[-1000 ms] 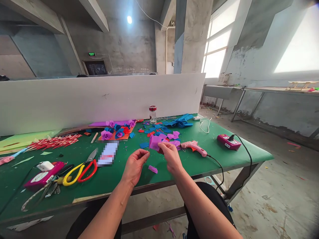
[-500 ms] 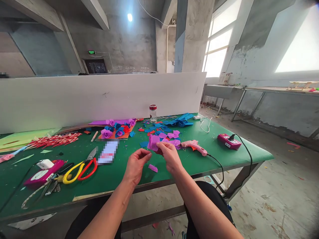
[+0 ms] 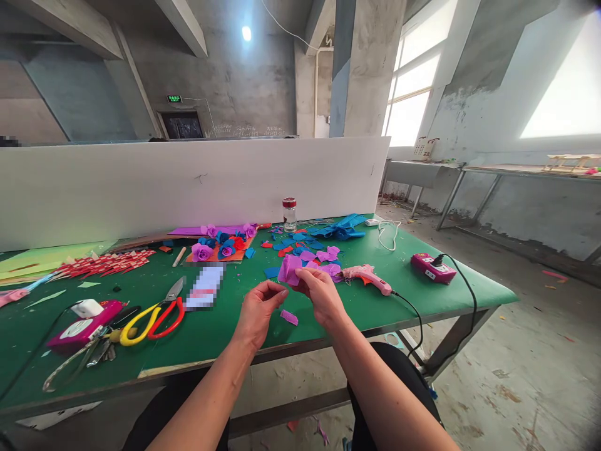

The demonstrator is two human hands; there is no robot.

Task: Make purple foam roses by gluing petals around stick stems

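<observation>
My right hand point(image 3: 320, 295) is closed on a purple foam petal piece point(image 3: 288, 269), held just above the green table point(image 3: 211, 332). My left hand point(image 3: 257, 308) is beside it, fingertips pinched together and touching the lower edge of the same purple piece. A small purple scrap point(image 3: 289, 317) lies on the table between my wrists. A pink glue gun point(image 3: 366, 277) rests just right of my right hand.
Finished purple, blue and red foam roses point(image 3: 220, 245) sit on an orange sheet further back. Yellow and red scissors point(image 3: 149, 316) lie to the left, by a pink device point(image 3: 77, 329). A glass jar point(image 3: 290, 214) stands by the white divider point(image 3: 188, 181). A pink power box point(image 3: 432, 267) sits at the right.
My hands have drawn closer together, and the purple piece has curled up a little between them. The view has shifted slightly.
</observation>
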